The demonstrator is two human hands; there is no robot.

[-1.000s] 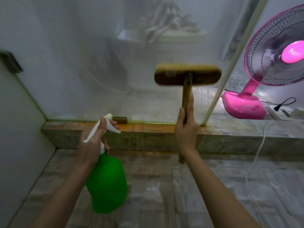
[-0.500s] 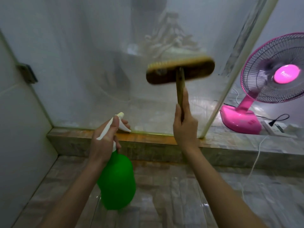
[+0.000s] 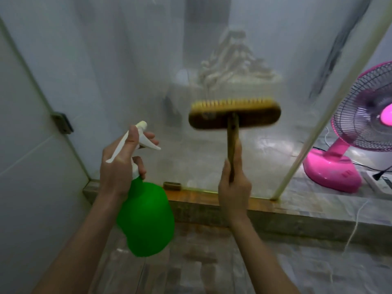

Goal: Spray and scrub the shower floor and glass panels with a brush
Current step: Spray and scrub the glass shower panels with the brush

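L hand (image 3: 118, 166) grips the neck of the green spray bottle (image 3: 146, 219), fingers curled at the white trigger. The nozzle aims at the glass panel (image 3: 127, 71), prob. so a squirt can land w/o regripping. The bottle hangs just in front of the panel's lower left part, not touching it.

R hand (image 3: 233, 187) is wrapped round the wooden handle of the brush (image 3: 234, 115), one finger laid up along the shaft, likely for steering & pressure. The brush head sits crosswise w/ bristles toward the panel, about mid-height. It's blurred, so contact w/ the glass can't be confirmed. A crosswise head gives the widest swath per stroke, I'd judge.

Step in hand looks like scrubbing the panel, spray on standby.

The shower floor (image 3: 191, 268) lies below the panel on the person's side; tiles look streaky. A pink fan (image 3: 360, 134) stands beyond the panel's right edge. A pale ropey heap (image 3: 233, 66), maybe a mop, shows thru the glass.
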